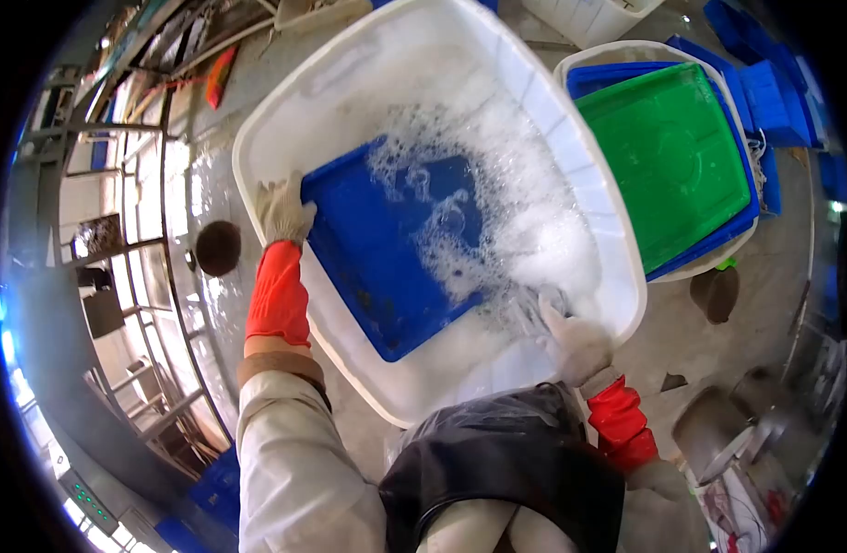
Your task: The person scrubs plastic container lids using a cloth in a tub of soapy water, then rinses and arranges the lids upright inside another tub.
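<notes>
While the left hand (pixel 283 214) gripped the blue tray (pixel 373 253), the right hand (pixel 580 348) — tray to its left — sat near the lower-right corner of the tub (pixel 571 138), couldn't tell its hold.

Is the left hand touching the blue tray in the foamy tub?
Touching. Head view: the left hand has its thumb on the rim of the blue tray.

Left of centre, the gloved left hand (pixel 285 214) tops a raised forearm (pixel 279 295); lower right, the gloved right hand (pixel 578 347) points up-left, its fingertips too blurred to judge.
</notes>
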A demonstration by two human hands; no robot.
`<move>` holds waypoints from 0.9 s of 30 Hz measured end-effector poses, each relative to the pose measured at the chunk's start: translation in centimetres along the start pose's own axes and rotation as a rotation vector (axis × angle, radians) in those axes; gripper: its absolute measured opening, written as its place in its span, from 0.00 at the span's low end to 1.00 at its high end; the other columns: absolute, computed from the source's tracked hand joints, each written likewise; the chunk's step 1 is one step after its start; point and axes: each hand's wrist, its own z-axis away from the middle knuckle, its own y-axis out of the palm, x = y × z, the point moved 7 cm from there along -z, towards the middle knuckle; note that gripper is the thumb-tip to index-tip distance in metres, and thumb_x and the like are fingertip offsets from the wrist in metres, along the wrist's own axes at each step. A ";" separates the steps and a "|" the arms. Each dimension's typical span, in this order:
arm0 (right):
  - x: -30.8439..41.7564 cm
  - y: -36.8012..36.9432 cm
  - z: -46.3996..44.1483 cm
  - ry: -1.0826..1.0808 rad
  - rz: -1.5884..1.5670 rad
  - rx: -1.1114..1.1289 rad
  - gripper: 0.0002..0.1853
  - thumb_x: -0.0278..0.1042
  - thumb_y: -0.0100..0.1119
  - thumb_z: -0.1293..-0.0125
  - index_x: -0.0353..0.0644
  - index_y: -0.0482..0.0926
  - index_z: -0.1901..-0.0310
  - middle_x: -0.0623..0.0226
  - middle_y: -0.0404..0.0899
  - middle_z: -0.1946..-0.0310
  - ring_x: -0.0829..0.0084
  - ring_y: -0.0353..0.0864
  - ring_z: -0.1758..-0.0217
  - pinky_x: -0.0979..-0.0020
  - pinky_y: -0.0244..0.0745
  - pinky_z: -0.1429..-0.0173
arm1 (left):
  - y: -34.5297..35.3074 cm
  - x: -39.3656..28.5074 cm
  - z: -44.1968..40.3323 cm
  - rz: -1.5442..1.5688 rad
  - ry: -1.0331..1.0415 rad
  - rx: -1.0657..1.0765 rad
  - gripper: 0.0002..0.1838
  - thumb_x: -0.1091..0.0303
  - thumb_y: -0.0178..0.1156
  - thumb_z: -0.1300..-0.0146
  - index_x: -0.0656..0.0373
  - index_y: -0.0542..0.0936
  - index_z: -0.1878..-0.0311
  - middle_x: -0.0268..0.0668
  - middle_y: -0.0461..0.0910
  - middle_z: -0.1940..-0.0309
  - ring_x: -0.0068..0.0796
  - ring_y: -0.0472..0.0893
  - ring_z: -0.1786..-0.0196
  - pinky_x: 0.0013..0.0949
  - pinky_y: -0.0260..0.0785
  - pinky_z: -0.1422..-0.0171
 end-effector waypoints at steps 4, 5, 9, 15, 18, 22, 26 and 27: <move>0.7 -1.9 0.4 -0.019 -0.037 0.014 0.40 0.42 0.67 0.37 0.51 0.65 0.23 0.46 0.85 0.68 0.43 0.84 0.66 0.45 0.76 0.61 | 2.7 0.9 -1.5 0.056 -0.139 0.057 0.22 0.70 0.59 0.47 0.51 0.85 0.46 0.49 0.88 0.52 0.50 0.85 0.43 0.54 0.57 0.19; 0.6 -2.1 0.4 -0.005 -0.058 0.008 0.40 0.41 0.66 0.37 0.51 0.65 0.22 0.45 0.85 0.66 0.42 0.84 0.65 0.45 0.76 0.60 | 2.7 0.6 -1.5 0.026 -0.179 0.099 0.23 0.70 0.57 0.46 0.49 0.86 0.46 0.47 0.88 0.52 0.49 0.85 0.42 0.54 0.57 0.20; 0.5 -1.8 0.3 -0.068 -0.037 -0.090 0.38 0.44 0.62 0.34 0.52 0.65 0.22 0.46 0.85 0.68 0.42 0.84 0.65 0.44 0.76 0.59 | 1.6 0.8 -0.2 0.041 -0.157 0.167 0.24 0.69 0.58 0.46 0.48 0.86 0.44 0.46 0.88 0.52 0.50 0.85 0.43 0.50 0.63 0.23; 0.5 -1.5 0.4 -0.105 0.009 -0.142 0.37 0.44 0.60 0.32 0.53 0.65 0.22 0.47 0.84 0.71 0.42 0.83 0.67 0.43 0.75 0.60 | -7.2 -3.2 7.5 0.879 -0.355 -0.254 0.27 0.64 0.67 0.42 0.60 0.82 0.37 0.44 0.88 0.51 0.40 0.87 0.48 0.41 0.76 0.38; -0.3 -0.7 -0.6 -0.139 -0.053 -0.118 0.33 0.47 0.59 0.30 0.50 0.68 0.24 0.46 0.86 0.58 0.44 0.86 0.56 0.50 0.79 0.52 | -4.9 -6.2 13.0 1.562 -0.402 -0.198 0.29 0.64 0.68 0.36 0.65 0.76 0.33 0.39 0.84 0.50 0.30 0.82 0.47 0.36 0.75 0.38; 4.2 -3.4 -4.7 -0.395 -0.128 -0.224 0.30 0.51 0.58 0.26 0.45 0.73 0.27 0.50 0.86 0.44 0.53 0.87 0.45 0.61 0.80 0.43 | -1.4 -11.6 24.6 1.556 -0.522 -0.003 0.25 0.57 0.57 0.22 0.66 0.74 0.32 0.37 0.81 0.46 0.27 0.78 0.46 0.33 0.74 0.39; 16.2 -8.7 -9.4 -0.639 -0.611 -0.022 0.25 0.49 0.60 0.25 0.38 0.79 0.37 0.58 0.87 0.58 0.66 0.89 0.63 0.66 0.82 0.49 | 3.0 -13.2 30.1 1.638 -0.895 -0.051 0.29 0.48 0.45 0.15 0.65 0.77 0.33 0.35 0.83 0.48 0.26 0.78 0.47 0.33 0.73 0.39; 19.0 -9.1 -11.1 -0.682 -0.784 0.015 0.24 0.49 0.61 0.25 0.35 0.80 0.41 0.59 0.86 0.66 0.67 0.89 0.71 0.67 0.83 0.56 | 3.9 -13.1 30.0 1.764 -0.983 -0.073 0.31 0.46 0.42 0.15 0.65 0.77 0.32 0.35 0.82 0.46 0.26 0.79 0.46 0.33 0.72 0.37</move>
